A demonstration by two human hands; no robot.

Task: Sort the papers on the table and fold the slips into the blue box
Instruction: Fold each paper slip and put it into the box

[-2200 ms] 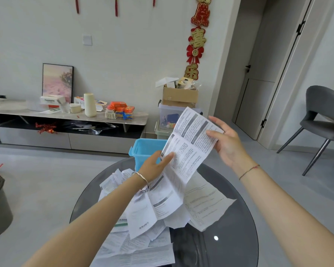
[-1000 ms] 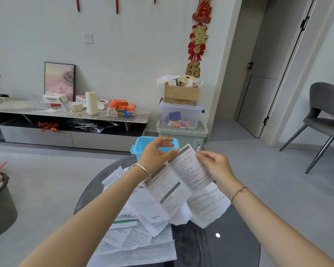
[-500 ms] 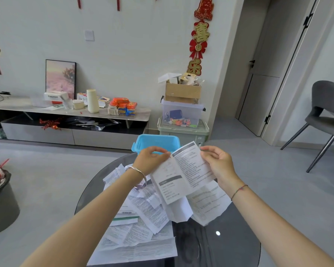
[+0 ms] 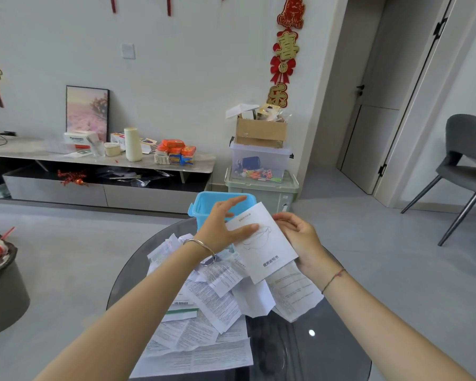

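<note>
Head camera looks down on a folded slip (image 4: 261,243) held up between two hands above a round dark glass table (image 4: 327,353). The slip's white outer face carries a faint line drawing in its middle, a short line of small print near the top that is too small to read, and the characters 使用说明书 near its lower edge. The left hand (image 4: 220,229) pinches the slip's upper left part, its thumb lying straight across the front and its fingers stretched out behind toward the blue box (image 4: 204,207). The right hand (image 4: 300,240) grips the slip's right edge with its fingers curled in around it, palm turned toward the camera. The slip is tilted, its lower corner hanging over a loose pile of papers (image 4: 209,306) that covers the left half of the table; most sheets are creased and filled with dense print that cannot be read, and one (image 4: 182,312) shows a barcode above a green band. The blue box stands open at the far edge of the table, just behind the left hand and partly hidden by it. On the wall beyond hangs a red and gold ornament (image 4: 285,50) with the characters 喜 and 乐.
</note>
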